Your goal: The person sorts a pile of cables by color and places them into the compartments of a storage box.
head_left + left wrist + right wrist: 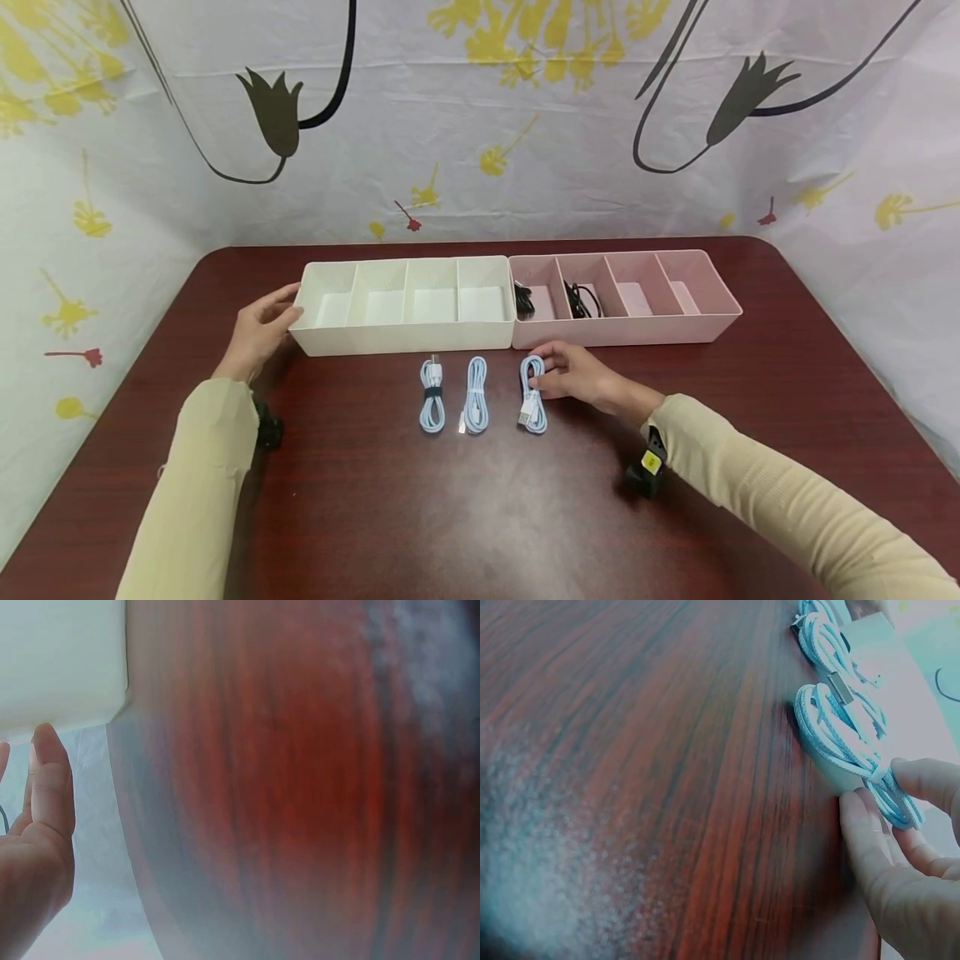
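In the head view, my right hand (573, 372) pinches a coiled light-blue USB cable (533, 412), the rightmost of three in a row. Seen from the right wrist, my thumb and fingertips are on either side of the cable coil (836, 735). My left hand (258, 332) touches the left end of a white four-compartment organizer box (408, 338), its fingers fairly straight. Up close, one fingertip of the left hand (41, 840) meets the white box (60, 664) near its corner. The middle cable (476, 396) and the left cable (432, 400), which has a dark strap, lie on the table.
A pink four-compartment organizer box (626, 332) adjoins the white one's right end. Its two left compartments hold black cables (583, 300). Both boxes stand near the back of the dark red wooden table (465, 517). A patterned white cloth (390, 200) hangs behind and beside it.
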`<state>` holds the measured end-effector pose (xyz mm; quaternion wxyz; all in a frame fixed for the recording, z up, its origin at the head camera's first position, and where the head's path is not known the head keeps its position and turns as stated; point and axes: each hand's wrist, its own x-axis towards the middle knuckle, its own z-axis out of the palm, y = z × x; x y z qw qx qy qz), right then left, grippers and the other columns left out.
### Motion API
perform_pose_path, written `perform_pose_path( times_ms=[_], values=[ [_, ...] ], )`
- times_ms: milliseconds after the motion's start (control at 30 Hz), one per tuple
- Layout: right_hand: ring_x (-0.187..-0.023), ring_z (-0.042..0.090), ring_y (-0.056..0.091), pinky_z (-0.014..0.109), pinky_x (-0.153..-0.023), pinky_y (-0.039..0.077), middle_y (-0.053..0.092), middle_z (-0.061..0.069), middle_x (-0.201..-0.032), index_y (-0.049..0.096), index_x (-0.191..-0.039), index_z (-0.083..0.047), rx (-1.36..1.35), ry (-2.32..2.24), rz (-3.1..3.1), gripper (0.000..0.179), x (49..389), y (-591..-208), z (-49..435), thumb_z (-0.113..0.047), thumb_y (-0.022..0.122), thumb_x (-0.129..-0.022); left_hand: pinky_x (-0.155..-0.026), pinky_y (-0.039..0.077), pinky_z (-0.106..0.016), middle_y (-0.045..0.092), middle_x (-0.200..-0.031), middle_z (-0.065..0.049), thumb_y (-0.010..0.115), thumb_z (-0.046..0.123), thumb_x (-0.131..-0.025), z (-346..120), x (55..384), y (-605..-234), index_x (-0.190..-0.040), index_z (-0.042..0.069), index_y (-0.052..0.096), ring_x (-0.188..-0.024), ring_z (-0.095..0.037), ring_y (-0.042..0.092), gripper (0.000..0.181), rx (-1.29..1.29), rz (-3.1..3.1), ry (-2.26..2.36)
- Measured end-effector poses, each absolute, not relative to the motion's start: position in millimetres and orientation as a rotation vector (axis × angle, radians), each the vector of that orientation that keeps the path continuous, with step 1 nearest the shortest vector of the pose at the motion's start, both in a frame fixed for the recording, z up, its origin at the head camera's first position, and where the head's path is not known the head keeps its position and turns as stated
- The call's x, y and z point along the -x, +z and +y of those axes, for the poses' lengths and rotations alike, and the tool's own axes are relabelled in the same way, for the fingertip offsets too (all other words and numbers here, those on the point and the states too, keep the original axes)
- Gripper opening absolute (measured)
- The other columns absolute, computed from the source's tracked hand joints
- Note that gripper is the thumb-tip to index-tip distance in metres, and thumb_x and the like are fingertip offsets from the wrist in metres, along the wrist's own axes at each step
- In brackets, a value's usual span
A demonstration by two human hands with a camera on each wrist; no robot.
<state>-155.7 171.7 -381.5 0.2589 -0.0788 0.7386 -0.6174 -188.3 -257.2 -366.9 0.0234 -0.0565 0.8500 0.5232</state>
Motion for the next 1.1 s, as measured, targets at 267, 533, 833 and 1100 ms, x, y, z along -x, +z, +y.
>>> perform_pose_path(
  times_ms=[267, 533, 833, 1100],
  values=[
    [-0.075, 0.014, 0.056, 0.032, -0.072, 0.049, 0.051, 0.016, -0.092, 0.037, -0.116, 0.014, 0.191, -1.729, 1.965, 0.044, 155.0, -382.3, 172.0, 0.009, 0.058, -0.078, -0.078, 0.042, -0.031, 0.042, -0.123, -0.015, 0.048, 0.034, -0.090, -254.9, 188.9, -366.5, -0.137, 0.017, 0.036, -0.101, -0.018, 0.045, 0.052, 0.187, 2.653, 1.628],
    [-0.073, 0.014, 0.056, 0.030, -0.069, 0.049, 0.053, 0.011, -0.086, 0.036, -0.115, 0.013, 0.190, -1.750, 1.942, 0.044, 154.5, -384.1, 173.0, 0.009, 0.058, -0.077, -0.076, 0.043, -0.028, 0.042, -0.123, -0.015, 0.048, 0.035, -0.089, -255.4, 188.0, -366.7, -0.137, 0.017, 0.035, -0.100, -0.018, 0.044, 0.053, 0.176, 2.652, 1.628],
    [-0.074, 0.014, 0.057, 0.034, -0.072, 0.049, 0.056, 0.008, -0.083, 0.033, -0.115, 0.012, 0.175, -1.798, 1.857, 0.044, 154.3, -386.0, 173.3, 0.012, 0.056, -0.078, -0.072, 0.043, -0.022, 0.041, -0.123, -0.015, 0.048, 0.037, -0.089, -256.6, 187.6, -368.3, -0.137, 0.019, 0.035, -0.098, -0.016, 0.045, 0.054, 0.162, 2.652, 1.627],
    [-0.073, 0.014, 0.057, 0.037, -0.071, 0.049, 0.055, 0.011, -0.084, 0.034, -0.116, 0.011, 0.165, -1.790, 1.865, 0.044, 153.2, -384.1, 173.1, 0.010, 0.057, -0.078, -0.072, 0.043, -0.022, 0.041, -0.124, -0.015, 0.049, 0.036, -0.089, -256.8, 188.2, -368.5, -0.137, 0.019, 0.035, -0.099, -0.016, 0.045, 0.053, 0.160, 2.646, 1.639]
  ],
)
